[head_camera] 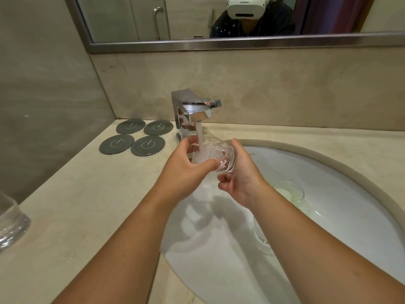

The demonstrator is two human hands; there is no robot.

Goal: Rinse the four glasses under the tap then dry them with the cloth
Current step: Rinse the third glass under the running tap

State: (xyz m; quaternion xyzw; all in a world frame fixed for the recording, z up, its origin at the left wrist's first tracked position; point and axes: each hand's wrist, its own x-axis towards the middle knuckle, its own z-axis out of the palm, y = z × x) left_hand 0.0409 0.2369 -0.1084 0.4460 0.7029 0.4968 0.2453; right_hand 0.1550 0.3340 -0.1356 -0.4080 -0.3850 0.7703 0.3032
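Stone counter (76,216) with white basin (341,207) sunk at right. Chrome tap (192,113) at far rim, running. Left hand (186,170) and right hand (241,174), both curled round tilted glass (221,154) under the stream. Second glass (289,190) in basin, right. Third glass (262,236) half hidden by right forearm. Fourth glass (11,222) near left. Four grey coasters (148,145), far left.

Light is warm, medium-bright, from overhead. Soft overlapping shadows of both arms fall in the sink (350,216) just below the left hand (186,170) and right hand (241,178). Hard glare on the chrome tap (192,115) just above the hands. Foaming water in the held glass (219,156) blows out to near white. Centre is sharp. Wide-angle bend: mirror frame (219,43) far above the hands bows, surface (76,205) edges curve. Edge glass (11,222) far left of the left hand is soft and smeared.
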